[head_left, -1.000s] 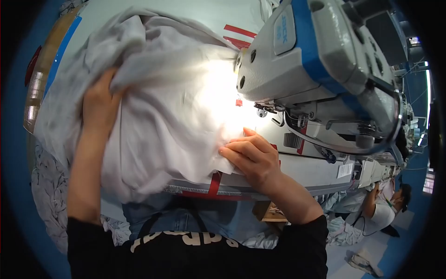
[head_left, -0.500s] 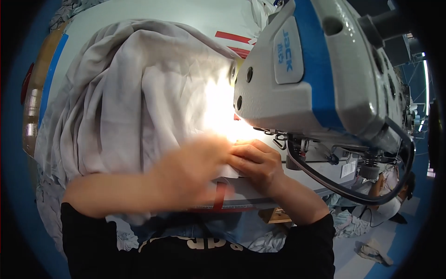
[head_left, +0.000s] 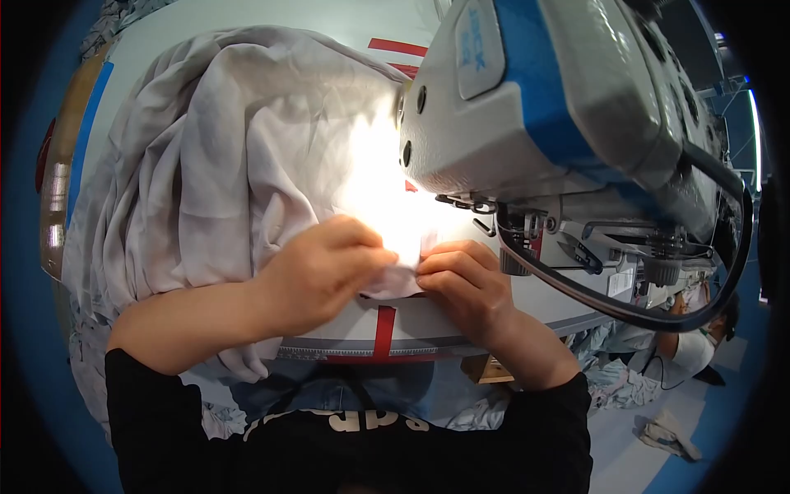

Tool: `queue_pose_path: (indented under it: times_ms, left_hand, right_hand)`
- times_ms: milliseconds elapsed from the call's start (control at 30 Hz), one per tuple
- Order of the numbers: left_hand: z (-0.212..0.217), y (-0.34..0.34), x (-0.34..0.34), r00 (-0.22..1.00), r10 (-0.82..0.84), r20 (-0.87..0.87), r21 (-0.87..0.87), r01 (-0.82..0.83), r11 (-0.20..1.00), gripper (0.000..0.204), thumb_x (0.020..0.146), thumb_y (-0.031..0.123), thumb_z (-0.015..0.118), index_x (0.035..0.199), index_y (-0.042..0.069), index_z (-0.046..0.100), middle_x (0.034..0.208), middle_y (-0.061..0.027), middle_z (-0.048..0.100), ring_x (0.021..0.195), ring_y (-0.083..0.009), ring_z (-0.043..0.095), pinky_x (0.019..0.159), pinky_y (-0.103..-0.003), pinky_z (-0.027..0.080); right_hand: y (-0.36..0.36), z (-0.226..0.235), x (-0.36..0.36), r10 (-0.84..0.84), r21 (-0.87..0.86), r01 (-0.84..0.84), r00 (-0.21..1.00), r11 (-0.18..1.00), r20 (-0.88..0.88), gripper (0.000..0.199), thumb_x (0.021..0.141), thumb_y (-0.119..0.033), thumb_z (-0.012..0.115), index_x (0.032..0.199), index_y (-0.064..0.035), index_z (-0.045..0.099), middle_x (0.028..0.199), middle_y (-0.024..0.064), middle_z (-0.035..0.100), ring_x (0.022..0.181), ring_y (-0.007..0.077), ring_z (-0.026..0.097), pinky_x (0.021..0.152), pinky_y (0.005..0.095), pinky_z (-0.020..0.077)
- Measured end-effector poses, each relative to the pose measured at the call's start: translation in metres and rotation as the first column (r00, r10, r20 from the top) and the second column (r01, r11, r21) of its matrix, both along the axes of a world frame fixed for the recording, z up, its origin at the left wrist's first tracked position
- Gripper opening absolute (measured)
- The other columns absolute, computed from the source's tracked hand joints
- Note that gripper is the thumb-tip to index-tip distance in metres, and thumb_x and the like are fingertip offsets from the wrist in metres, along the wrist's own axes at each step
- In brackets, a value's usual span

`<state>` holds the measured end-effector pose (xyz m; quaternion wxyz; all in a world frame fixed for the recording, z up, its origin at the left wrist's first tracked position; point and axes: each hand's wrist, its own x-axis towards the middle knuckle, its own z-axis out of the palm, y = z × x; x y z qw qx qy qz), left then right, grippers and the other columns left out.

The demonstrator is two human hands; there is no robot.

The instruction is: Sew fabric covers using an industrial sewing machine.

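While the bulk of the pale grey garment lies heaped across the left half of the worktop, one small edge of it is pinched between the two hands at the near rim, just in front of the sewing machine. The left hand is closed over the fabric edge from the left, and the right hand is closed on it from the right, fingertips almost touching. The step in hand is judged to be the folding or aligning of that edge before stitching. The next move would call for the edge to be kept flat and slid under the needle area, which is washed out by lamp glare. The long axis of the cloth runs from the far-left heap toward the near-right, its gripped end pointing at the machine head.
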<state>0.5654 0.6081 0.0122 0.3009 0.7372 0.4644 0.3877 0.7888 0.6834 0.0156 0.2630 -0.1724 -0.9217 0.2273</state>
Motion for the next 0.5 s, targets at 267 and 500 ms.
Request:
queue_pose_path:
  times_ms: [267,500]
  left_hand:
    - [0.012,0.007,0.011,0.960,0.062,-0.273,0.404,0.055,0.913,0.024,0.073,0.009,0.062,0.095,0.003,0.066,0.096,-0.0066,0.066,0.087,-0.0195,0.064,0.076,-0.032,0.049]
    - [0.009,0.004,0.012,0.907,0.025,-0.420,0.374,0.148,0.916,0.027,0.074,0.009,0.062,0.099,0.001,0.066,0.105,-0.0057,0.064,0.099,-0.0176,0.062,0.081,-0.028,0.050]
  right_hand:
    - [-0.006,0.005,0.001,0.011,0.061,-0.014,0.998,0.998,0.058,0.016,0.065,-0.006,0.072,0.079,-0.0060,0.065,0.083,0.0033,0.065,0.081,0.0193,0.061,0.071,0.0296,0.0487]
    - [-0.003,0.013,0.001,0.013,-0.021,-0.012,0.999,1.000,0.050,0.019,0.060,0.000,0.072,0.076,-0.0026,0.062,0.101,0.0093,0.064,0.090,0.0247,0.061,0.073,0.0329,0.0506]
